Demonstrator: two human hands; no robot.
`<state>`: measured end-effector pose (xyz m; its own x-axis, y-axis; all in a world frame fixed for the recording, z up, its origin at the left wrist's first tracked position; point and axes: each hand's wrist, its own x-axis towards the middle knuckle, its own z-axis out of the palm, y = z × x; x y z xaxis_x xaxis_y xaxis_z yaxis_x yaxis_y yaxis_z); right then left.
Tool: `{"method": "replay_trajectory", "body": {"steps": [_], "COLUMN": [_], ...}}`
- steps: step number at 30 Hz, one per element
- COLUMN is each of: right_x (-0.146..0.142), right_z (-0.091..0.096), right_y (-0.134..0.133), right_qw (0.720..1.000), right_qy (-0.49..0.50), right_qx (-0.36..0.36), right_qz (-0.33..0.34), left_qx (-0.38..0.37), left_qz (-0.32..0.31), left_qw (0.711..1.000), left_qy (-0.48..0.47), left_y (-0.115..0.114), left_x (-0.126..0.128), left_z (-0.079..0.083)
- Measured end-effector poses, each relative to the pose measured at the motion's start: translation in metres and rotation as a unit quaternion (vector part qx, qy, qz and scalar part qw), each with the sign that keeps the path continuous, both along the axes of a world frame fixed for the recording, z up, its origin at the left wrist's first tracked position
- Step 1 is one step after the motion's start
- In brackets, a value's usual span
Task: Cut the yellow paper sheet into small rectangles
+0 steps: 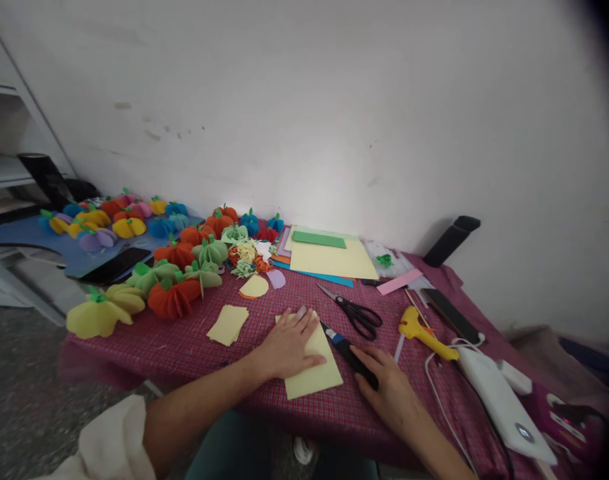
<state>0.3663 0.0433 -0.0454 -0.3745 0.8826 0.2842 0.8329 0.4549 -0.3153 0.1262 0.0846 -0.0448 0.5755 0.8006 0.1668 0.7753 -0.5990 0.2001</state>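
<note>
My left hand [289, 345] lies flat with fingers spread on a pale yellow sheet of paper [314, 375] on the red checked tablecloth. My right hand [390, 390] is closed round the handle of a black and blue craft knife [345, 349], whose tip rests at the paper's right edge. A small stack of yellow paper squares [228, 324] sits to the left of my left hand.
Black scissors [355, 312], a yellow glue gun [424, 331], a white power bank with cable [499, 400] and a phone [452, 315] lie to the right. Coloured paper sheets [329, 260] sit at the back. Several paper pumpkins [174, 293] crowd the left side. A black bottle [452, 240] leans on the wall.
</note>
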Motion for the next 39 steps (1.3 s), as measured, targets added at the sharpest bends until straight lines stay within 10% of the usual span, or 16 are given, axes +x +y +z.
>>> {"method": "replay_trajectory", "body": {"steps": [39], "right_x": [-0.002], "right_z": [0.009], "right_y": [0.033], "right_qw": [0.997], "right_qy": [-0.022], "right_qx": [0.077], "right_qz": [-0.021], "left_qx": [0.009], "left_qz": [0.016], "left_qw": [1.000], "left_qy": [-0.002], "left_y": [-0.001], "left_x": [0.000], "left_z": [0.001]}}
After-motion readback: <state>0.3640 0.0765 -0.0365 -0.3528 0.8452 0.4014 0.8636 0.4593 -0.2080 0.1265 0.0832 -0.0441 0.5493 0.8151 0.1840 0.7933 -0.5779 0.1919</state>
